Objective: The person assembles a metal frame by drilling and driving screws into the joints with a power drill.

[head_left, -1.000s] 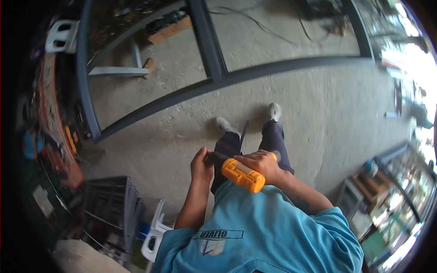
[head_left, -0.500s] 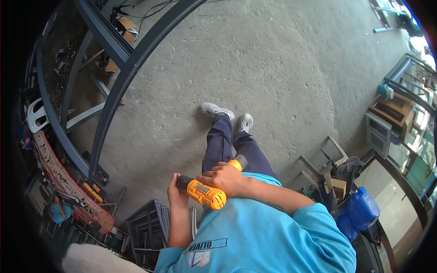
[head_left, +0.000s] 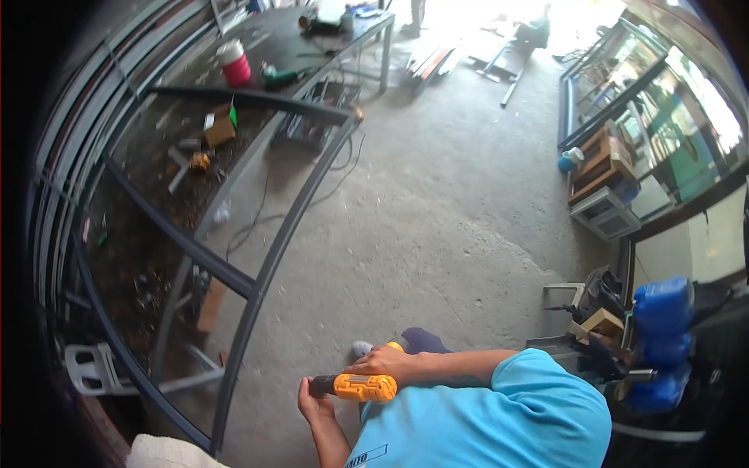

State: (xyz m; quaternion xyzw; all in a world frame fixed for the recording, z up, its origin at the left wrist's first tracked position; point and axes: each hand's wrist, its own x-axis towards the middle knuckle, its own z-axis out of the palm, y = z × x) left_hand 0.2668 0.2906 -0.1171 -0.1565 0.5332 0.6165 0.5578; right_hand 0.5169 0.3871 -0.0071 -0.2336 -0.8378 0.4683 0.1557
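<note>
A yellow and black cordless drill (head_left: 365, 388) lies sideways in front of my blue shirt, its black chuck pointing left. My right hand (head_left: 382, 362) is closed around its handle, and the yellow base of the handle shows past my knuckles. At the front end, the fingers of my left hand (head_left: 310, 401) are closed on the chuck. Whether a bit sits in the chuck is hidden by those fingers. To the left of my hands stretches a large dark grey metal frame (head_left: 269, 257) with a crossbar.
Behind the frame, a dark worktable (head_left: 269, 35) bears a red and white jug (head_left: 234, 64). Cables (head_left: 312, 199) run over the concrete floor (head_left: 437, 234). At right are blue containers (head_left: 663, 308), a wooden cabinet (head_left: 599, 164) and glazed frames. A person (head_left: 537, 30) is far off.
My view has tilted up and swung, bringing the worktable and more of the metal frame into sight. Both hands keep hold of the drill, which now lies more level.
</note>
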